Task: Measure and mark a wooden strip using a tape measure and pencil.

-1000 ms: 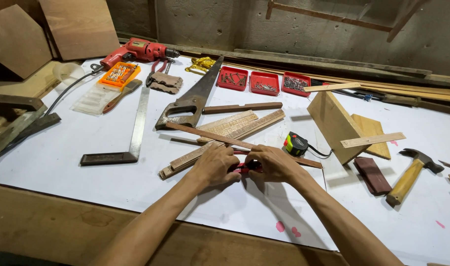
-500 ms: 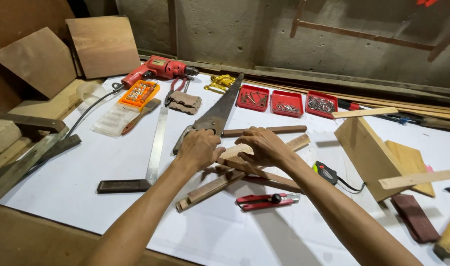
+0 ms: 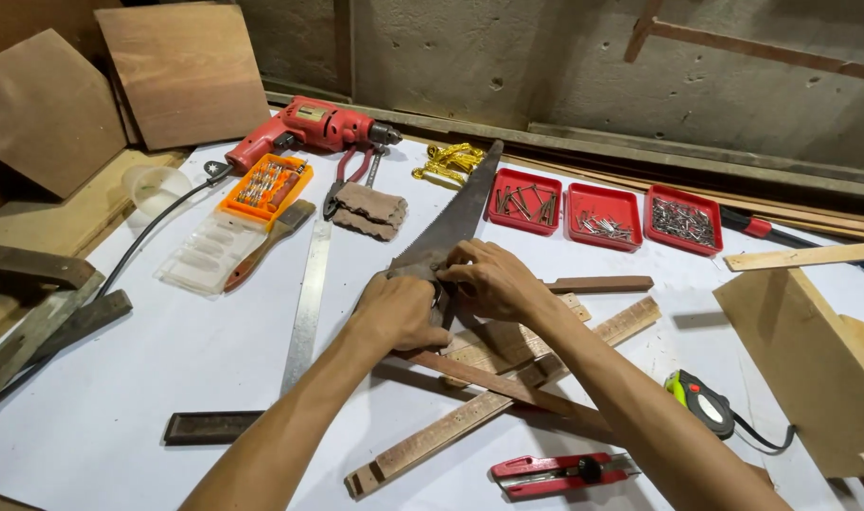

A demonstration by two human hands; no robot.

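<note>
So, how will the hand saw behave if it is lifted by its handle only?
The saw has a long, thin metal blade, so it will probably flex and wobble at the tip. Both the left hand and right hand rest at its handle end, so it likely feels tip-heavy. Its toothed edge may snag the cloth pads beside it.

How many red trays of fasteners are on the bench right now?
3, in a row along the back of the table, right of the saw tip: left tray, middle tray, right tray. None appears hidden.
</note>
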